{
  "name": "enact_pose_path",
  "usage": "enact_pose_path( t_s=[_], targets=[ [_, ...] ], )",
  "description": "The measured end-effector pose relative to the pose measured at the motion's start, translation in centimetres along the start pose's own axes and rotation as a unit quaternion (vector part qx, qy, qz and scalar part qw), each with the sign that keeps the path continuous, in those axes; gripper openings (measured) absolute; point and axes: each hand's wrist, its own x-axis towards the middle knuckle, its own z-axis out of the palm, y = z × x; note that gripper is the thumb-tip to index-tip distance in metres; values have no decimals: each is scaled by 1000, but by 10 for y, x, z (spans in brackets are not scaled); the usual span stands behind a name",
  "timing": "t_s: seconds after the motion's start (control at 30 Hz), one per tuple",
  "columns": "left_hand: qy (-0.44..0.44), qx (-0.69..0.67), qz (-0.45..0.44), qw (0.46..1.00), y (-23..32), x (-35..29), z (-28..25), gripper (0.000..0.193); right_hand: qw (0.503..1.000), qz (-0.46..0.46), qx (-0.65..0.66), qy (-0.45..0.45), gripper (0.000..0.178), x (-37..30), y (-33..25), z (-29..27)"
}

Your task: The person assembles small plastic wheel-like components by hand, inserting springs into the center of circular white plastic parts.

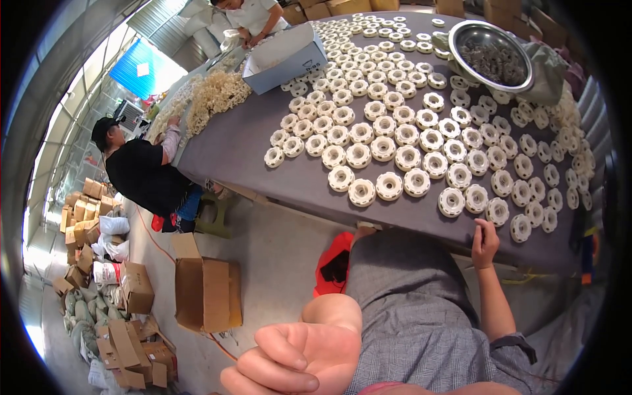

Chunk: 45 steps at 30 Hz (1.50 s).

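My left hand (296, 352) is raised close in front at the bottom of the view, away from the table. Its fingers curl loosely toward a bare palm, and nothing shows in it. At the table's near edge is my right hand (485, 245), its fingers slightly bent and partly apart, holding nothing. Just beyond its fingertips lies a cream-coloured, round, ring-like part with a notched rim (497, 211). Several more of these parts (389, 185) are spread in loose rows over the grey-covered table (230, 148).
A steel bowl (490, 56) of small metal pieces stands at the far right. A pale-blue box (283, 62) and a heap of cream pieces (217, 99) are at the far left. Two people work along the table. An open carton (207, 293) stands on the floor to my left.
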Motion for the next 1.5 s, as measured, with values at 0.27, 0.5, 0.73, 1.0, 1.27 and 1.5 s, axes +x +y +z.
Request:
enact_pose_path(
  t_s=[0.27,0.5,0.73,1.0,1.27,1.5],
  targets=[
    [145,17,72,987,-11,-9,4,10,1000,2,6,0,15,1,-2,-1],
    [-208,207,-298,908,-101,-121,-93,24,999,-18,26,30,14,1,-4,2],
    [-418,286,-320,800,-125,-224,-136,12,999,1,32,27,10,1,0,3],
    [-391,356,-307,791,-133,-247,-138,15,999,10,10,31,4,-4,8,8],
    [-406,389,-258,786,-134,-249,-137,16,1000,14,5,27,6,-3,7,8],
    [-403,385,-265,787,-131,-246,-135,15,999,51,2,-4,3,-6,7,3]
  ],
)
